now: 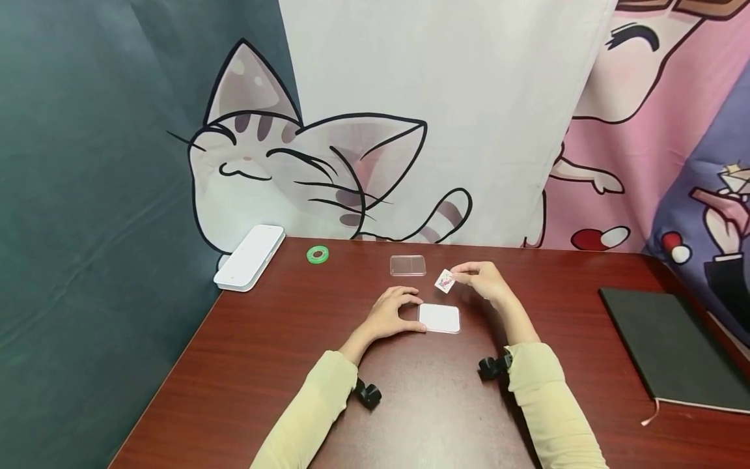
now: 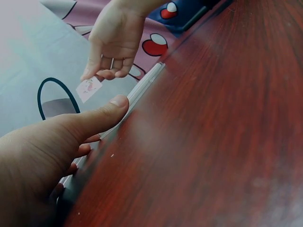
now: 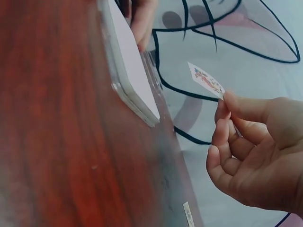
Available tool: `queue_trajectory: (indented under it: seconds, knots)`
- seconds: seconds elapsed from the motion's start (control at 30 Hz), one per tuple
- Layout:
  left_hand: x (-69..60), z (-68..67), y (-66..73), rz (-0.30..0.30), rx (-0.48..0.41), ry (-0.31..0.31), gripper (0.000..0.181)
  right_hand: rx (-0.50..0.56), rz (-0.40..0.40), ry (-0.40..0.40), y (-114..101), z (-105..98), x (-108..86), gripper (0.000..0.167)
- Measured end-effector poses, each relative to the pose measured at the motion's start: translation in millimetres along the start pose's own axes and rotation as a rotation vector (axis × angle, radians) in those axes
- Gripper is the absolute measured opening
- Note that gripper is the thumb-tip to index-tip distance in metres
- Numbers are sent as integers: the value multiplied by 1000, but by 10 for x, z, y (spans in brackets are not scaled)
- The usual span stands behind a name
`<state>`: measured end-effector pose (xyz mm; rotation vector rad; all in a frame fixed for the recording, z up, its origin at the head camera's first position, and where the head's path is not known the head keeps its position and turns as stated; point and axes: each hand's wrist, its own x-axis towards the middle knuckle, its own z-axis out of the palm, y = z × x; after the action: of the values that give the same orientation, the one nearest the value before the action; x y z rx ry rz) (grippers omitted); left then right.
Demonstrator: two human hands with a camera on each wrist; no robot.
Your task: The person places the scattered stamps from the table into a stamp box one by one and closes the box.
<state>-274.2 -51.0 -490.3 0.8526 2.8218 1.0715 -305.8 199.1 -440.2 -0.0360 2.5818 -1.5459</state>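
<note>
My left hand [image 1: 394, 314] grips the left end of a shallow clear plastic case [image 1: 459, 324] lying on the table, thumb at the near corner and fingers at the far side. A flat white stack [image 1: 439, 318] fills the case. Above and right of it, my right hand [image 1: 483, 279] pinches a small white picture card [image 1: 444, 281] by one corner, between thumb and fingertips. In the right wrist view the card [image 3: 205, 79] is tilted in the air, showing a coloured figure. A clear rectangular lid [image 1: 408, 265] lies flat behind the case.
On the brown table [image 1: 281, 391], a green ring [image 1: 318, 255] and a white box [image 1: 250, 258] stand at the back left. A dark notebook [image 1: 680, 348] with a ribbon lies at the right. Printed curtains [image 1: 457, 78] hang behind. A small pale strip [image 3: 188, 215] shows in the right wrist view.
</note>
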Motion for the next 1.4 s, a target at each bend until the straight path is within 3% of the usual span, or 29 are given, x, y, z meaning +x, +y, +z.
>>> queue_trajectory:
  seconds: [0.4, 0.67, 0.83, 1.4]
  knots:
    - [25, -25, 8, 2, -6, -7, 54, 0, -49, -196, 19, 115, -37, 27]
    - [50, -19, -3, 15, 6, -1, 54, -60, -93, -319, -3, 149, -57, 26]
    - [52, -4, -15, 19, 10, -1, 53, -69, -123, -352, 3, 202, -67, 25]
    - [4, 8, -5, 21, -4, 2, 54, -106, -212, -350, 85, 314, -72, 16]
